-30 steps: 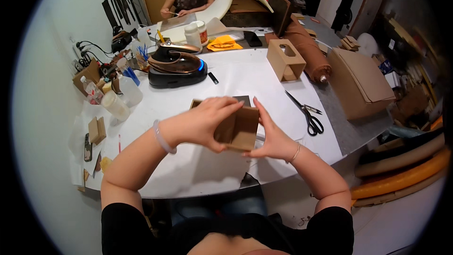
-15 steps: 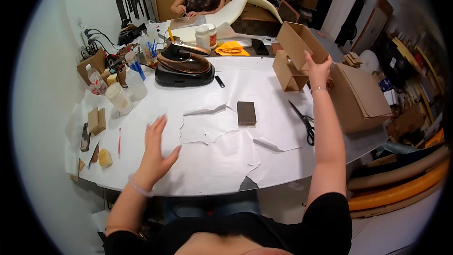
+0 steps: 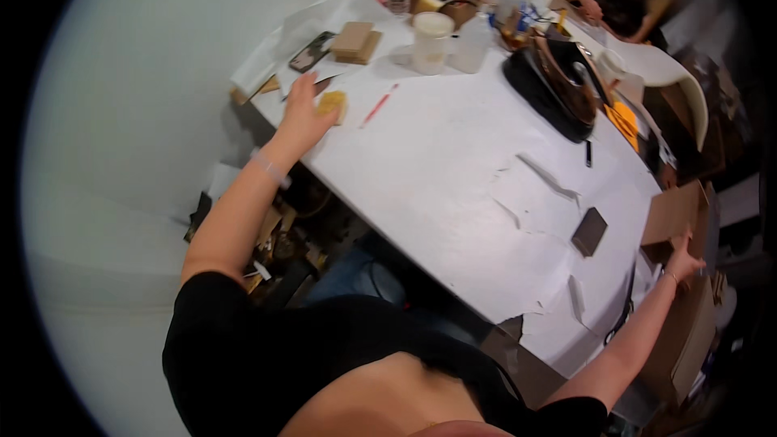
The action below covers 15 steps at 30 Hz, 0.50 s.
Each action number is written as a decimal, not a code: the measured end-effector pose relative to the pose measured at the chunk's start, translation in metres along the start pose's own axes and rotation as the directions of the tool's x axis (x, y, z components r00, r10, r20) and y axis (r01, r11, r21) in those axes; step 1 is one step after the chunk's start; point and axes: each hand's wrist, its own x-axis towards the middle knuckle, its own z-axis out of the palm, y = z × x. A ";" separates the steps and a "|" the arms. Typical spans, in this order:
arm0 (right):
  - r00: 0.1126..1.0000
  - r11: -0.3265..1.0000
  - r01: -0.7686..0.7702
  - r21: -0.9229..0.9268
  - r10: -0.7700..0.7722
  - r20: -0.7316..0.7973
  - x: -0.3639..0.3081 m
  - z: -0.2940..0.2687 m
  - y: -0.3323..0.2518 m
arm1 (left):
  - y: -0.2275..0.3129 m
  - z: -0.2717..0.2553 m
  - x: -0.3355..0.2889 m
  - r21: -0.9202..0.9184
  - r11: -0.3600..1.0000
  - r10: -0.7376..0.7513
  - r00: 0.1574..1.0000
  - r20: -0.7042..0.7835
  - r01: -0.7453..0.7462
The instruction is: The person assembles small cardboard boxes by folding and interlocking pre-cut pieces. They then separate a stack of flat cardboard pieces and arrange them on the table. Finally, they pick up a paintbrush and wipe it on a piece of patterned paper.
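Note:
My left hand is at the table's left edge, fingers stretched out, its thumb beside a yellow sponge. Whether it touches the sponge I cannot tell. At the far right, my right hand grips the near wall of an open brown cardboard box; some of its fingers are hidden and slightly blurred. A dark rectangular block lies on the torn white paper between my hands. Black scissors rest near my right forearm.
Past the sponge are a phone, stacked tan blocks, a red pen and a white tub. A black-and-brown iron stands on the far side. A larger carton is at the right. Another person sits across the table.
The view has swung left and tilted. My left hand has moved from over the paper to beside the sponge. My right hand stays at the cardboard box.

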 end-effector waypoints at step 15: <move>0.982 0.856 0.049 0.515 -0.134 0.130 -0.276 -0.212 -0.132 | -0.129 0.125 0.269 -0.187 0.568 -0.540 0.535 0.649 0.801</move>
